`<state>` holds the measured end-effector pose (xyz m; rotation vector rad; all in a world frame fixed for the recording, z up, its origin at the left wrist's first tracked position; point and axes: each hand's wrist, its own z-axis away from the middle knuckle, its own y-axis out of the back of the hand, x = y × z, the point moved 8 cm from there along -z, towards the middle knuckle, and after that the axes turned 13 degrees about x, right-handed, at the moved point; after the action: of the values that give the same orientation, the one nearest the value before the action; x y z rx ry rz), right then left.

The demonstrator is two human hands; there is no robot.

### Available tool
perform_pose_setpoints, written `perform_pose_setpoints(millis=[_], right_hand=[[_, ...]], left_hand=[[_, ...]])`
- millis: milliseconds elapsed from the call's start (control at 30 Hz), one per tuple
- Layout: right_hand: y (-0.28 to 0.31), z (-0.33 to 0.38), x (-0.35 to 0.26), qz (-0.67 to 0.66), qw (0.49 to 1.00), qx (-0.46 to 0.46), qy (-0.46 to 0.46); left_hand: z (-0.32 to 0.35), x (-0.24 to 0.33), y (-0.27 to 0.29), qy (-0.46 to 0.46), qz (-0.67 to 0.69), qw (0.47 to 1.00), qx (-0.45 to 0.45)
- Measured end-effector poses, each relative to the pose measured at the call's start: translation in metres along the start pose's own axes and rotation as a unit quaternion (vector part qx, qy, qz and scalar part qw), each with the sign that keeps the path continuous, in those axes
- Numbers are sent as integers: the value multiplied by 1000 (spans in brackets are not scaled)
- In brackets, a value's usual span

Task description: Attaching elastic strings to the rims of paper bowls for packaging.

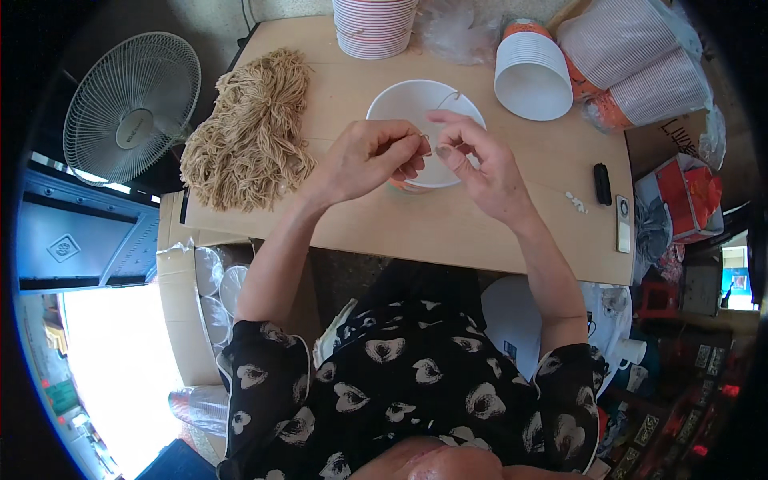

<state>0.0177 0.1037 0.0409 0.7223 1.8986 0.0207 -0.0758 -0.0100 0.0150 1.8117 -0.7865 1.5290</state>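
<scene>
Fan with a round grey wire cage [134, 112] stands at the far left, just beyond the edge of the tan board-topped counter [360, 228]. Next comes a thick bundle of beige twisted cords [252, 132], heaped along that left edge and reaching right up to it. Below, in front of the counter, an open brown cardboard box [182, 308] holds clear plastic cups. The left hand [376, 156] is raised near the middle, thumb and forefinger pinching a thin pale strand [448, 97], one end of which curves out past the fingers. Beneath both hands, a round white tub [390, 104] stands with its mouth upward, a strip of board running between it and the front edge. Behind it, a tall stack of white tubs with red rims [374, 28] sits at the back. The right hand [480, 168] faces the left, its fingers loosely spread and thumb apart from the forefinger. Farther right, a nested stack of white tubs [534, 76] lies tipped near the back; in front of it a broad stretch of board leaves sideways room, up to small white pieces [576, 202], a black oblong object [602, 184] and a slim pale device [623, 224] at the right edge.
</scene>
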Motion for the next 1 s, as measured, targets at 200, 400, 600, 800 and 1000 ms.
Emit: perform_pose_setpoints(millis=[200, 400, 600, 800, 1000], right_hand=[[-14, -7, 17, -81, 987, -72, -121], [-10, -9, 13, -81, 990, 3, -113], [-9, -12, 10, -115, 983, 29, -138], [-9, -12, 11, -140, 978, 35, -153], [-17, -14, 24, -141, 967, 21, -209]], left_hand=[[1, -6, 16, 24, 6, 999, -35], [1, -6, 19, 25, 17, 999, -19], [-1, -7, 22, 21, 31, 999, -15], [-1, -10, 21, 35, 53, 998, -18], [4, -10, 22, 4, 57, 998, 3]])
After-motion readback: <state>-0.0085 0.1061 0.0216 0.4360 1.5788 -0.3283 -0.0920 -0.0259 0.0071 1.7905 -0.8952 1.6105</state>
